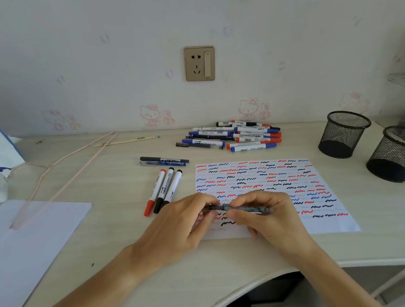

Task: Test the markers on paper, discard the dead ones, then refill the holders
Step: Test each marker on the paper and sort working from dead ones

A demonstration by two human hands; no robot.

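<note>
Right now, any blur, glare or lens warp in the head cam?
Head view: soft, even daylight, no glare; wide-angle warp bends the desk edge and leans the mesh holders; the left hand, right hand and the pen they grip look slightly smeared; the squiggles on the paper stay readable.

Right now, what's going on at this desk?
A person holds a dark pen in both hands, left hand at one end, right hand round the barrel, above a sheet of paper covered in squiggles. Three markers lie beside the sheet and a pile of markers lies behind it. Both mesh holders look empty.
</note>
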